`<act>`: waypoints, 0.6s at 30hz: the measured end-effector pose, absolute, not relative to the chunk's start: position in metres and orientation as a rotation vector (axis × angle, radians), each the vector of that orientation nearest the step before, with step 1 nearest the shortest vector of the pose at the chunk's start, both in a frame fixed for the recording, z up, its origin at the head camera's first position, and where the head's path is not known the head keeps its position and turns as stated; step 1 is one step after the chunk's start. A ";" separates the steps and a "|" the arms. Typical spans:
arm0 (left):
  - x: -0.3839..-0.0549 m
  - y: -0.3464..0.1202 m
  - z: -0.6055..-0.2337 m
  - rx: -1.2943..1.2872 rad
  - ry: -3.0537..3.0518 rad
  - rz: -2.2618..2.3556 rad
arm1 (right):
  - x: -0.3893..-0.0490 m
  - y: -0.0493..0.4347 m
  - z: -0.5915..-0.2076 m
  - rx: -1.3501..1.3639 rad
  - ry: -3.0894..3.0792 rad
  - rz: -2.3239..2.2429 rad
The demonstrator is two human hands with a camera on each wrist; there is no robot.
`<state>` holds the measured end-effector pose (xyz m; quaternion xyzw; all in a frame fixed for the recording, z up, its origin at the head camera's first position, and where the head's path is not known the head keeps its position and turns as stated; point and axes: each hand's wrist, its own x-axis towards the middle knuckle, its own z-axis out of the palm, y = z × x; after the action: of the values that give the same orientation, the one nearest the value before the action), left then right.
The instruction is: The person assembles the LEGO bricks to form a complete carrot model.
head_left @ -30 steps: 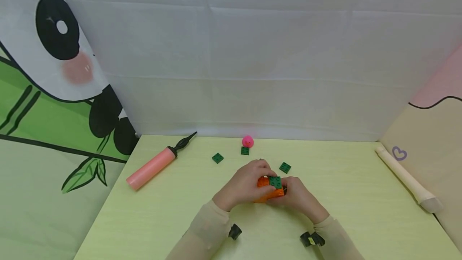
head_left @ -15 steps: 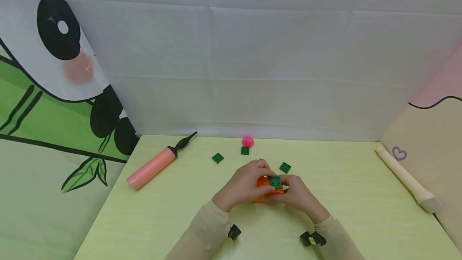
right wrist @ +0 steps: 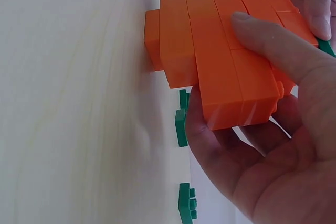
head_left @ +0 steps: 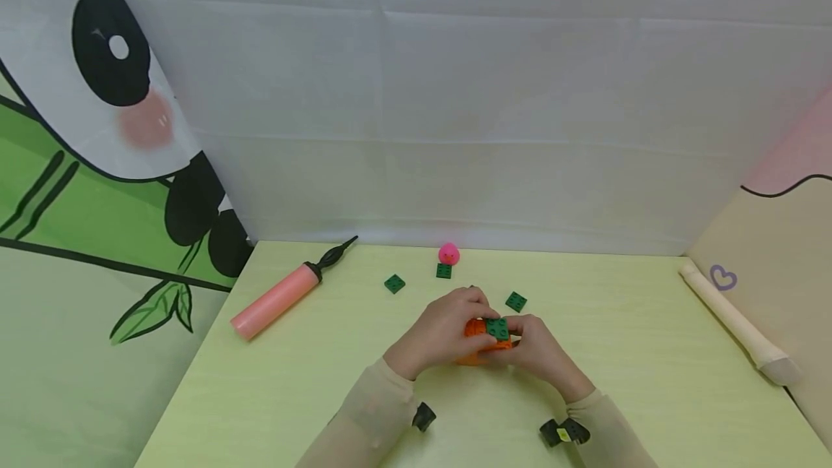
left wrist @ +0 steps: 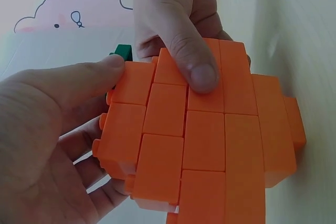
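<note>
An orange block (left wrist: 205,145) built from stacked toy bricks is between both hands, low over the table. My left hand (head_left: 445,327) grips its left side; in the left wrist view the left thumb lies at the top edge, by a small green brick (left wrist: 123,52). My right hand (head_left: 536,351) grips the other end, its thumb flat on the orange face and its fingers curled beneath, as the right wrist view shows. From the head view, a green brick (head_left: 497,328) with studs sits on the block's top. Fingers hide part of the block.
Loose green bricks lie beyond the hands, one at left (head_left: 393,283), one at right (head_left: 516,301). A round pink toy (head_left: 448,253) stands at the back by another green brick (head_left: 444,271). A pink hand pump (head_left: 279,302) lies left, a cream-coloured stick-like object (head_left: 734,320) right.
The right hand has shifted its hold slightly, its fingers a little higher along the block. The left hand keeps its grip; the head view has swung slightly.
</note>
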<state>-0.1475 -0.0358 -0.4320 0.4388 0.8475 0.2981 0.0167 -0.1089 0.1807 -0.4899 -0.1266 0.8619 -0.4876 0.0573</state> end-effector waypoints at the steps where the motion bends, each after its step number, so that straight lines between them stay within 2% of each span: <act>1: -0.147 -0.035 -0.432 1.370 2.641 0.916 | -0.109 0.181 -0.490 -0.382 2.617 -1.476; 7: -0.148 -0.034 -0.432 1.376 2.636 0.899 | -0.109 0.182 -0.490 -0.381 2.620 -1.469; 18: -0.152 -0.036 -0.434 1.233 2.529 1.033 | -0.109 0.181 -0.490 -0.385 2.624 -1.454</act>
<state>-0.1516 -0.0360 -0.4340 0.4104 0.8415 0.3439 0.0722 -0.1091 0.1814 -0.4904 -0.1270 0.8661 -0.4800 0.0583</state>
